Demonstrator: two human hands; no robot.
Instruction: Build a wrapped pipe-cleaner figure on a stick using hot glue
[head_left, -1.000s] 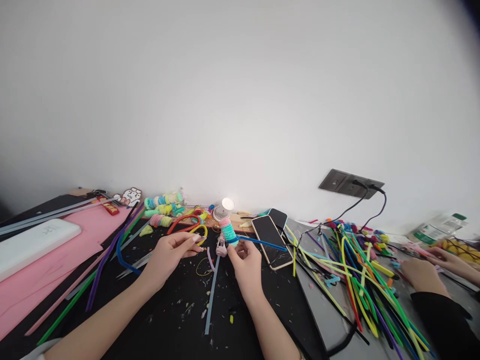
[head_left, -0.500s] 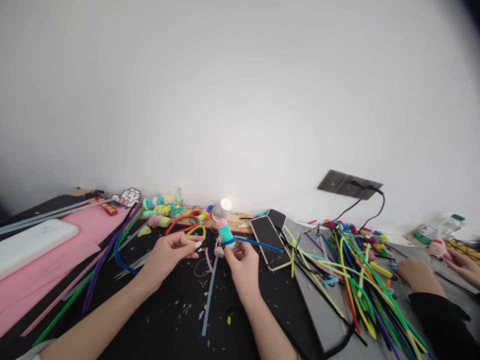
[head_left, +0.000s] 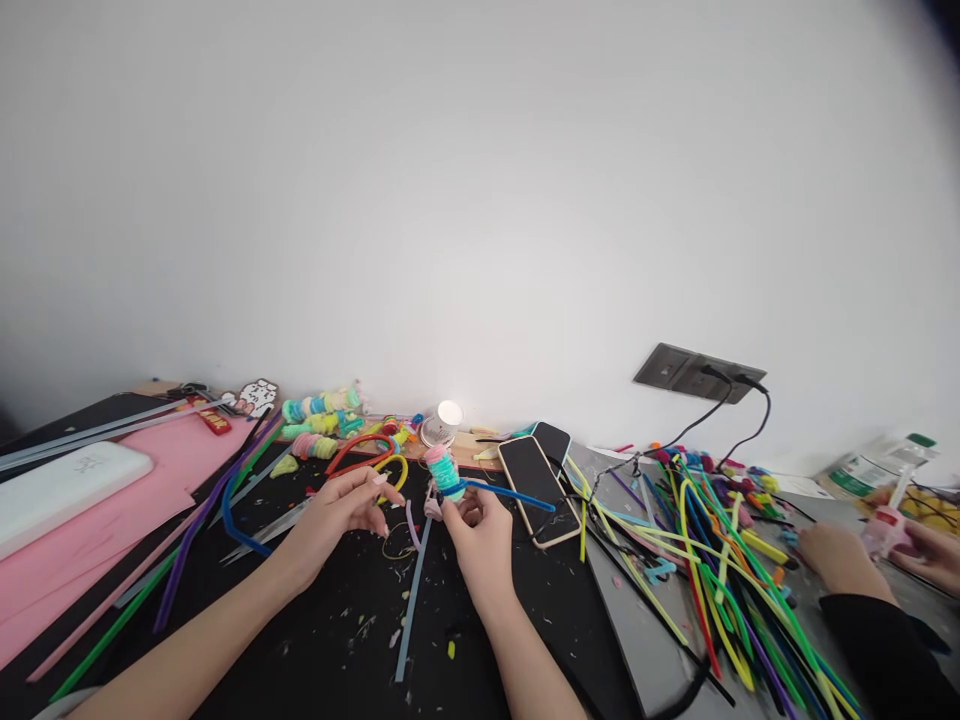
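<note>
Just left of centre, low in the frame, the right hand (head_left: 480, 528) grips the base of a small roll (head_left: 442, 472) of pink and teal fuzzy wire, holding it upright over the black table (head_left: 337, 640). A blue wire (head_left: 510, 493) runs off the roll to the right, ending over the nearer phone (head_left: 536, 478). The left hand (head_left: 341, 510) sits close beside it with its fingertips drawn together; whether it pinches anything is too small to tell. The roll looks held only at its foot, so a slack grip could let the coils spring loose. The free blue end could brush the phone or snag the dark cable beside it. Scissors (head_left: 262, 525) lie close to the left wrist, a hazard if that hand drops back. Bare table shows mainly between the forearms at the bottom. Long wires and a pink sheet (head_left: 90, 520) crowd the left side, and a heap of wires (head_left: 720, 570) fills the right, where another person's hand (head_left: 832, 555) works.
</note>
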